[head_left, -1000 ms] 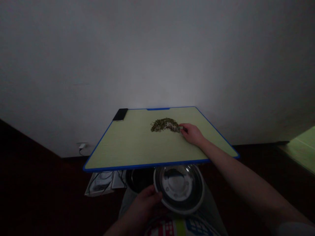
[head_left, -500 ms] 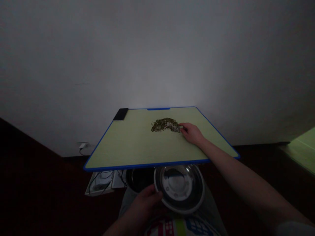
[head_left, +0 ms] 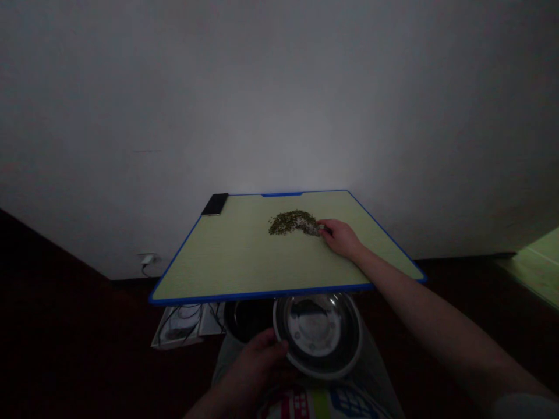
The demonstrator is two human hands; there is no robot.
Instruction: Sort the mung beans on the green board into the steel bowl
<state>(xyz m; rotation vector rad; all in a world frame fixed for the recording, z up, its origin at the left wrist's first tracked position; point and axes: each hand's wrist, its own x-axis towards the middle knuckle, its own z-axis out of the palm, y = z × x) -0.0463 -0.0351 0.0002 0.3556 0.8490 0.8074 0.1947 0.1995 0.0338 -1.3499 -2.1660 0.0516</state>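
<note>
On the pale yellow-green table [head_left: 227, 262] lies a loose pile of small brown-green grains [head_left: 286, 222], too small for me to tell their kind. My right hand [head_left: 340, 235] is closed at the pile's right end, its fingers round the dark end of a small greyish brush-like tool [head_left: 312, 230]. That tool's pale end touches the grains. Below the near edge, my left hand [head_left: 262, 358] grips the left rim of a shiny metal bowl [head_left: 317, 331], thumb on the rim. The bowl is tilted towards me over my lap, and no grains show in it.
A dark phone [head_left: 215, 204] rests at the table's far left corner. Under the near edge stand a second, dark pot-like container [head_left: 251, 317] and a white box [head_left: 177, 327] with cables. The wall [head_left: 279, 116] rises behind the table, with a plugged-in charger [head_left: 148, 259] at left.
Both hands, the bowl and the grain pile look the same as before. Only the view has shifted very slightly.
</note>
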